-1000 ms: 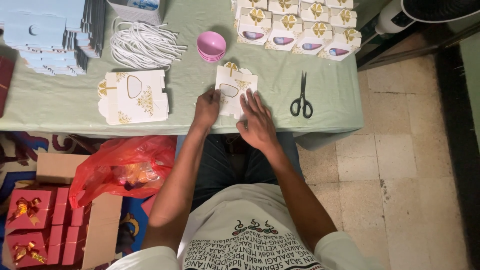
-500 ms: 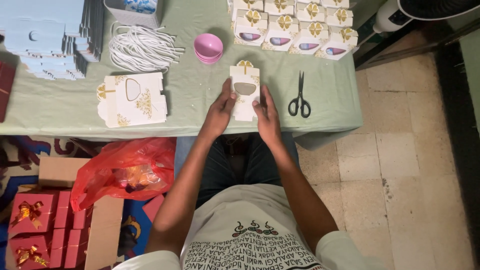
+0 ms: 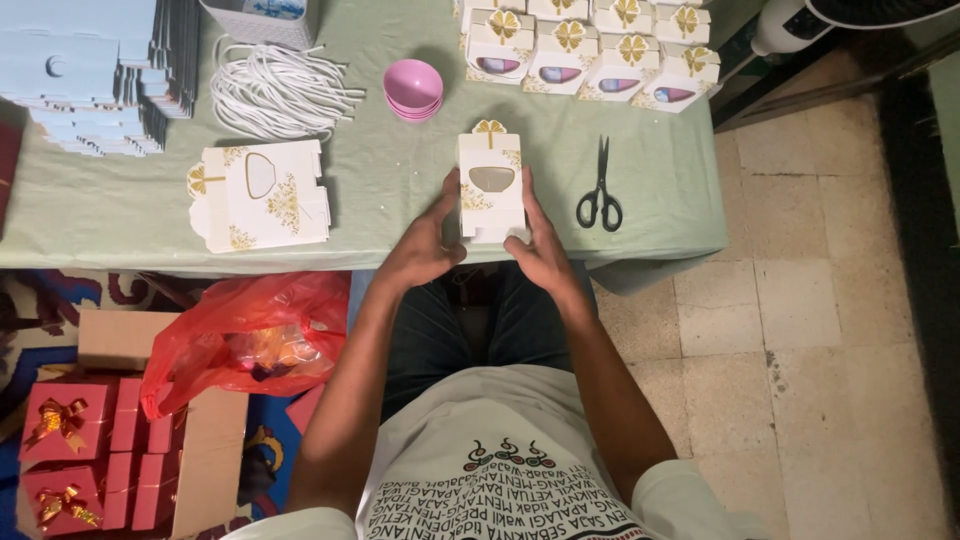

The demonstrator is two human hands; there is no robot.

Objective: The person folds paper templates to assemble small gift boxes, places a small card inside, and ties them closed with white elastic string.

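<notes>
A small white gift box (image 3: pixel 490 185) with gold print, an oval window and a gold bow on top is held upright over the near edge of the green-covered table (image 3: pixel 400 215). My left hand (image 3: pixel 428 245) grips its left side and lower corner. My right hand (image 3: pixel 540 250) grips its right side and base. Both hands press in on the box from opposite sides.
A stack of flat white box blanks (image 3: pixel 258 195) lies left of my hands, black scissors (image 3: pixel 600 190) to the right. Farther back are pink bowls (image 3: pixel 414 88), white cords (image 3: pixel 275 90), pale blue flat blanks (image 3: pixel 90 70) and finished boxes (image 3: pixel 590 50). A red bag (image 3: pixel 250 340) and red boxes (image 3: pixel 90 450) sit on the floor.
The flat blank on the table has been folded up into a box shape and lifted between both hands, which moved together at the table's near edge.
</notes>
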